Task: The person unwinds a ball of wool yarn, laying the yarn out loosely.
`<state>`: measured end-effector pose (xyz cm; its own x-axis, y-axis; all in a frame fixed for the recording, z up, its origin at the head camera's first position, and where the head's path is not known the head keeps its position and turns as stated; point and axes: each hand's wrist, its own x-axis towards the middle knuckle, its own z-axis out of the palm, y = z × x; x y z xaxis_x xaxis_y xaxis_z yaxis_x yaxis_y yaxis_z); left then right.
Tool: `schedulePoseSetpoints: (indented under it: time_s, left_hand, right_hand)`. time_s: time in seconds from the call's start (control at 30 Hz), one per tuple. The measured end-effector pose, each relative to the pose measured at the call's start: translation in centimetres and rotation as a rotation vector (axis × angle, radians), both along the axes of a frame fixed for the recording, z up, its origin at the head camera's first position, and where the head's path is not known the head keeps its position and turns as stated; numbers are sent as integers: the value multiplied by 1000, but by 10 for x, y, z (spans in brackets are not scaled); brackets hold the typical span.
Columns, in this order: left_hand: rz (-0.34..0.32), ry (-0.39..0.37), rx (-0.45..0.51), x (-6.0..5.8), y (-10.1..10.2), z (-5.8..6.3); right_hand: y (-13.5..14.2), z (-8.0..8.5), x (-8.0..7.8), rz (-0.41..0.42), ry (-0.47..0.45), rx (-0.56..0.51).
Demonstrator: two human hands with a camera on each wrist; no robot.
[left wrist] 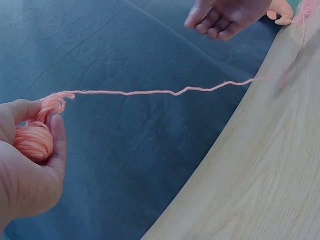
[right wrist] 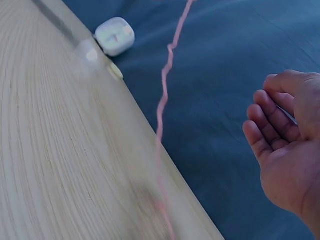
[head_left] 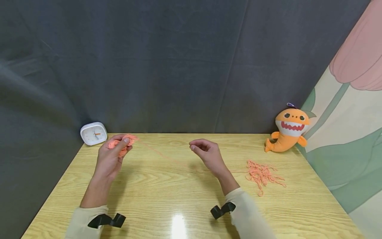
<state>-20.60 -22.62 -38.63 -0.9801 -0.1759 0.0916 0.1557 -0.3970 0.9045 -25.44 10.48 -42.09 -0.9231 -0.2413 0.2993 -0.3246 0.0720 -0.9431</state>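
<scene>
A small ball of orange yarn (left wrist: pixel 35 142) is gripped between the thumb and fingers of my left hand (head_left: pixel 108 162), raised above the left side of the table. From it a single strand (left wrist: pixel 150 92) stretches right, sagging down to the tabletop. That strand runs past my right hand (head_left: pixel 209 156) toward a loose tangle of the same yarn (head_left: pixel 261 174) on the table's right side. Held in the air near the middle, the right hand has loosely curled fingers. In the right wrist view the strand passes apart from those fingers, which hold nothing.
On the wooden table (head_left: pixel 167 205), a white square clock (head_left: pixel 94 133) stands at the back left corner. An orange shark plush (head_left: pixel 288 131) sits at the back right, behind the tangle. A dark curtain (head_left: pixel 155 66) borders the back edge; a patterned cloth (head_left: pixel 343 149) hangs at right.
</scene>
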Motion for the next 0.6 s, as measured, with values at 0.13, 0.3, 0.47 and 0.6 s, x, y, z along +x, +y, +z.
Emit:
schedulePoseSetpoints:
  time_s: [0.13, 0.3, 0.47, 0.6]
  left_hand:
    - [-1, -24, -11, 0, 3, 0]
    - [1, -35, -22, -1, 4, -1]
    - [-11, -44, -42, -2, 6, -2]
    - [-15, -53, -61, -3, 8, -3]
  right_hand:
    - [-22, -1, -1, 39, -4, -27]
    - [-46, -1, -2, 74, -1, -20]
    - [-68, -3, -1, 93, -9, -5]
    - [-83, -8, -2, 123, -9, 5]
